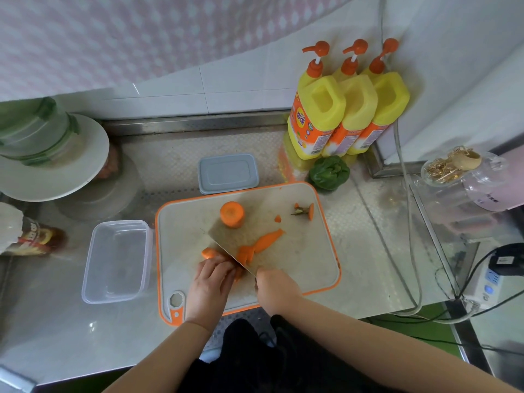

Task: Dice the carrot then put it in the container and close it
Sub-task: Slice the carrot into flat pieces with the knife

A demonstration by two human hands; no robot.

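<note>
On the orange-rimmed cutting board (300, 259) my left hand (211, 282) holds down a carrot piece (209, 253) with curled fingers. My right hand (276, 287) grips the handle of a cleaver (226, 236), whose blade edge rests in that carrot. Right of the blade lie cut carrot strips (259, 245). A thick carrot chunk (232, 214) stands on end farther back. The carrot's stem end (304, 211) and a small scrap (278, 218) lie at the back right. A clear empty container (116, 260) sits left of the board. Its grey-blue lid (228, 173) lies behind the board.
Three yellow detergent bottles (340, 109) and a green pepper (329, 172) stand at the back right. A plate with a clear tub (42, 154) sits at the back left, a bottle (31, 239) at the far left. Cables and a power strip (487, 282) lie at the right.
</note>
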